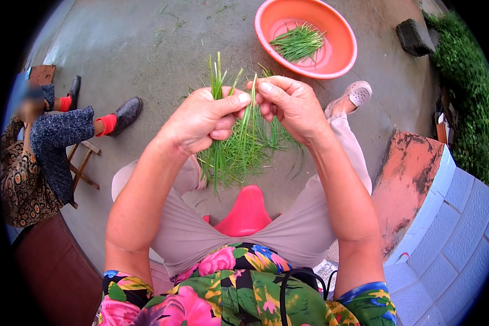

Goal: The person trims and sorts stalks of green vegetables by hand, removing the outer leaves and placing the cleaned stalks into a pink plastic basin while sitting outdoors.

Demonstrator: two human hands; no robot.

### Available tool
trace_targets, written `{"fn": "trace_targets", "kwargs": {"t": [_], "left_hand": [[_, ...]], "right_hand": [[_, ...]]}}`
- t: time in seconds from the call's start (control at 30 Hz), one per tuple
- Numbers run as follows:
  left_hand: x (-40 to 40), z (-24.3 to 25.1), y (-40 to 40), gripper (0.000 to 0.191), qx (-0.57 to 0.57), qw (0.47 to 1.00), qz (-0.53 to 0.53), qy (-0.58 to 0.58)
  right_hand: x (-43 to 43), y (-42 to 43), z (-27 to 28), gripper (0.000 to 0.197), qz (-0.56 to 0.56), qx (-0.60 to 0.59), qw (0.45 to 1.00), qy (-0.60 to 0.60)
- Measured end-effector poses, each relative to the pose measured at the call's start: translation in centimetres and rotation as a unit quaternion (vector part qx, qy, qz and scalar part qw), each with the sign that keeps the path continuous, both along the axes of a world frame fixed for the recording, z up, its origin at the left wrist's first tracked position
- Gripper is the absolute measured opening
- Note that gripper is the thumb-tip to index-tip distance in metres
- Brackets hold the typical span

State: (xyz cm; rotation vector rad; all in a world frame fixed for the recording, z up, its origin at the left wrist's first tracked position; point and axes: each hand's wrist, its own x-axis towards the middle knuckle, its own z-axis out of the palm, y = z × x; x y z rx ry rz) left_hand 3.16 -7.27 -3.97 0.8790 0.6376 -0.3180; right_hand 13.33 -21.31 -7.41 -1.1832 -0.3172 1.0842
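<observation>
A small bunch of long green stalks, perhaps chives point(216, 77), runs through the fist of my left hand point(212, 116), with the stem ends pointing up and the leaves hanging below. Between its thumb and finger, a few more stalks point(250, 108) stand slightly apart from the bunch. My right hand point(287, 102) pinches at the pale upper end of those stalks with thumb and forefinger, close beside the left thumb. Below both hands a loose heap of the same greens point(244, 157) lies on the concrete between my feet. An orange plastic basin point(338, 61) holds a neater pile of cut-looking stalks point(299, 42).
I sit on a red plastic seat point(244, 212). At the left, another person sits on a wooden folding stool point(81, 167), one dark shoe point(126, 116) extended. A painted ledge point(411, 175) borders my right side. A concrete block point(415, 37) and green plants point(466, 81) stand beyond.
</observation>
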Motion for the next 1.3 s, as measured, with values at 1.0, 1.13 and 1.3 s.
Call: {"fn": "trace_targets", "kwargs": {"t": [1.0,1.13,1.3], "left_hand": [[0.0,0.6,0.8,0.008,0.034,0.998,0.045,-0.009],[-0.2,0.3,1.3,0.009,0.026,0.997,0.064,-0.027],[-0.4,-0.2,1.2,0.01,0.086,0.992,0.087,-0.037]], "right_hand": [[-1.1,-1.0,-0.8,0.023,0.187,-0.107,0.957,-0.192],[-0.7,-0.6,-0.3,0.034,0.19,-0.083,0.971,-0.118],[-1.1,-0.2,0.0,0.039,0.145,-0.044,0.988,0.024]]}}
